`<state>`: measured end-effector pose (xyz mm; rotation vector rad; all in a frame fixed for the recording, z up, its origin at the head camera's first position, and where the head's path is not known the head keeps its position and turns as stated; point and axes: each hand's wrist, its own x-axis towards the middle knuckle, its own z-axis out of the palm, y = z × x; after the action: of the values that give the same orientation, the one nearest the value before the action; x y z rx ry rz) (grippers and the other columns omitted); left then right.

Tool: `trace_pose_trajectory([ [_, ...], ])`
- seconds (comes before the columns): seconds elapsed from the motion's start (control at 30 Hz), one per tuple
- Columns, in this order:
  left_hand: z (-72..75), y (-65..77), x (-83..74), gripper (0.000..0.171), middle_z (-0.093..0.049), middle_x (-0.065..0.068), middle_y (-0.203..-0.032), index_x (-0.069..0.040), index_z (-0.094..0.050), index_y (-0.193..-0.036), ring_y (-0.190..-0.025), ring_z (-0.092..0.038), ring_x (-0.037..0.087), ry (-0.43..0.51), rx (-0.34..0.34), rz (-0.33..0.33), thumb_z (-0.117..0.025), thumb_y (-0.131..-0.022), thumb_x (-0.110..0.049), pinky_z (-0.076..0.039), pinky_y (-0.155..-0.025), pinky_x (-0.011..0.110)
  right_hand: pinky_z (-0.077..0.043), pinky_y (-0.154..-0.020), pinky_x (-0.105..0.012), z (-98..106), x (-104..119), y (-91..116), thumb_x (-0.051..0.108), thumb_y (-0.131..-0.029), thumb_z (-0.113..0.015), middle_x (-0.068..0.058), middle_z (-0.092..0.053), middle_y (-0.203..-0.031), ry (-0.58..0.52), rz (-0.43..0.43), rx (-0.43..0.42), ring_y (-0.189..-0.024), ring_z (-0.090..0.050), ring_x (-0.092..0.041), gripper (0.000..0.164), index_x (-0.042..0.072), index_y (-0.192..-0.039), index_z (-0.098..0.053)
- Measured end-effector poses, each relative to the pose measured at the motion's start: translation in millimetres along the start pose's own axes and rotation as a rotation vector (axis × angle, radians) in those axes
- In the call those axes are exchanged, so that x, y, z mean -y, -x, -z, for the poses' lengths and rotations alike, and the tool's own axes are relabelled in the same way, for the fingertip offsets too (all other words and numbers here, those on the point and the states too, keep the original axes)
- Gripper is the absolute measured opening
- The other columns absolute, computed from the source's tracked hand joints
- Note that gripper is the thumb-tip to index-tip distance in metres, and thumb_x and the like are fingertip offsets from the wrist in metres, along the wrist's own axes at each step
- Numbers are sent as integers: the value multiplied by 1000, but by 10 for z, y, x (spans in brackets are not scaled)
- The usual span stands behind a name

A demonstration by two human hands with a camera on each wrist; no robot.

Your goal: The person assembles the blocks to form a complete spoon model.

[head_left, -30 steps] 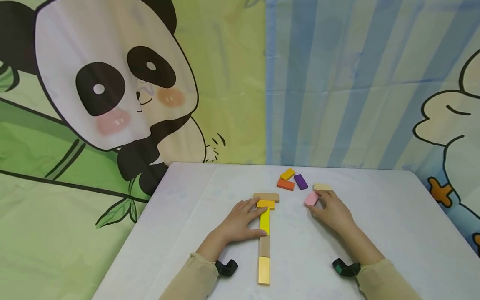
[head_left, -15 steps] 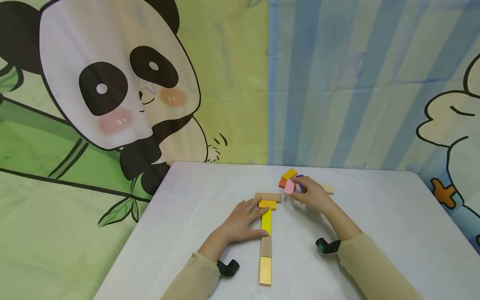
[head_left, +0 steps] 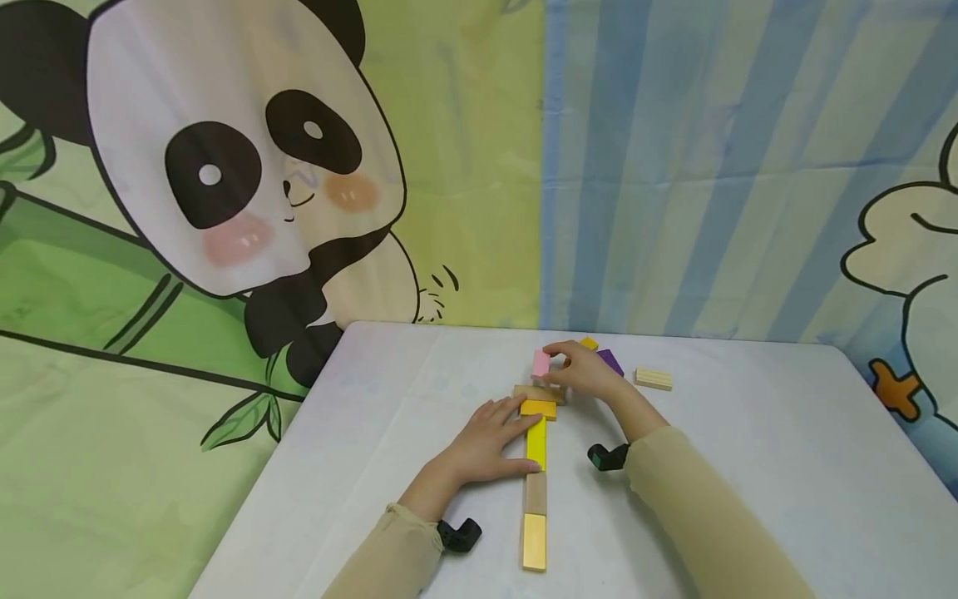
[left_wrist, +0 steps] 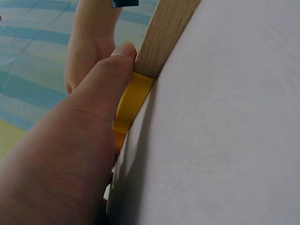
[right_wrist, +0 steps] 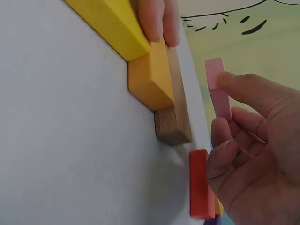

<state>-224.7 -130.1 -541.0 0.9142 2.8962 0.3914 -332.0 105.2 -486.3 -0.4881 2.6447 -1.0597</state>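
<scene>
Between the thumb and fingers of my right hand (head_left: pixel 587 372), a small pink block (head_left: pixel 540 363) is pinched just behind the crosswise brown block (head_left: pixel 533 392). My left hand (head_left: pixel 479 445) lies spread along a row of wooden blocks. Its thumb and index finger touch the bright yellow block (head_left: pixel 535 441), and its other fingertips reach the orange-yellow block (head_left: pixel 539 408) and the brown one. Toward the front the row continues with a tan block (head_left: pixel 535 493) and a pale yellow block (head_left: pixel 534 541). In the right wrist view the pink block (right_wrist: pixel 216 72) shows beyond the row's far end.
A red-orange block (right_wrist: pixel 198 183) lies under my right hand, mostly hidden in the head view. Beyond the hand are a purple block (head_left: pixel 610 362) and a yellow block (head_left: pixel 590 343). A ridged pale block (head_left: pixel 654 379) lies farther right on the white table (head_left: pixel 748 466).
My right hand has carried the pink block leftward from beside the ridged block, past the loose blocks, to behind the brown crosswise block. The left hand has stayed in place on the row.
</scene>
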Motion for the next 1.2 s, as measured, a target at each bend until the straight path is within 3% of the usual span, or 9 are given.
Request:
trace_pose_trajectory([
  [0.3, -35, -20, 37, 86, -3, -9, -168, -48, -22, -153, -154, -16, 26, 11, 4, 0, -35, -80, -89, -13, -125, 53, -49, -104, -47, -154, 104, -230, 42, -85, -76, -6, -54, -143, 64, -20, 39, -110, -55, -25, 62, 18, -139, -55],
  [0.5, -19, -19, 43, 86, -5, -8, -168, -45, -24, -154, -154, -17, 26, -3, -2, -14, -36, -81, -88, -14, -125, 53, -34, -117, -55, -222, 114, -336, 41, -86, -75, -7, -53, -144, 71, -31, 73, -130, -48, -30, 61, 18, -139, -56],
  [0.87, 31, -8, 6, 85, -10, -3, -168, -40, -29, -155, -152, -20, 28, -10, -20, -38, -41, -83, -84, -16, -124, 53, -25, -120, -58, -282, 102, -339, 34, -89, -73, -7, -48, -150, 19, -39, 88, -143, -38, -32, 54, 22, -138, -56],
  [1.2, -14, -23, 26, 86, -7, -5, -168, -43, -25, -154, -153, -18, 24, -24, -12, -27, -36, -81, -87, -14, -125, 51, -29, -118, -60, -308, 122, -272, 35, -90, -71, -9, -46, -152, 41, -56, 56, -140, -40, -33, 52, 24, -139, -56],
])
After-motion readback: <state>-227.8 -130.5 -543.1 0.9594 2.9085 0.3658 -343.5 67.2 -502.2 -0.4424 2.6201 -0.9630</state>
